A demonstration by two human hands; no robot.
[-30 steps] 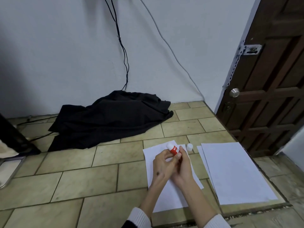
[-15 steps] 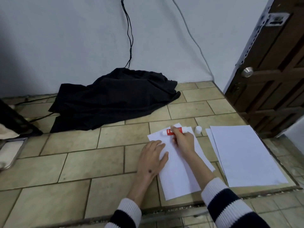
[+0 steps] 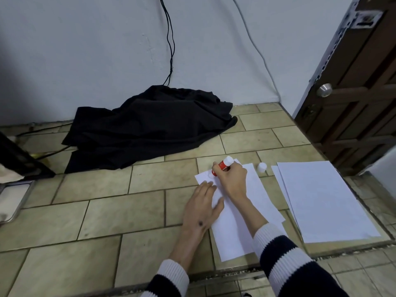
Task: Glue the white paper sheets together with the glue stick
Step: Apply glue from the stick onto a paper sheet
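A white paper sheet [image 3: 252, 202] lies on the tiled surface in front of me. My right hand [image 3: 232, 181] grips a red and white glue stick [image 3: 222, 165], tilted with its lower tip on the sheet's far left corner. My left hand [image 3: 201, 209] lies flat with spread fingers on the sheet's left edge. The stick's white cap [image 3: 261, 167] stands on the tiles just past the sheet's far right corner. A stack of white sheets [image 3: 321, 200] lies to the right.
A crumpled black cloth [image 3: 147, 127] lies at the back by the wall, with cables hanging above it. A dark wooden door [image 3: 360, 82] stands at the right. A metal tray [image 3: 12, 200] sits at the left edge. The tiled surface's front rim [image 3: 214, 275] runs below my arms.
My left hand let go of the glue stick and came down flat on the sheet. My right hand carried the stick to the sheet's far left corner and tipped its end onto the paper.
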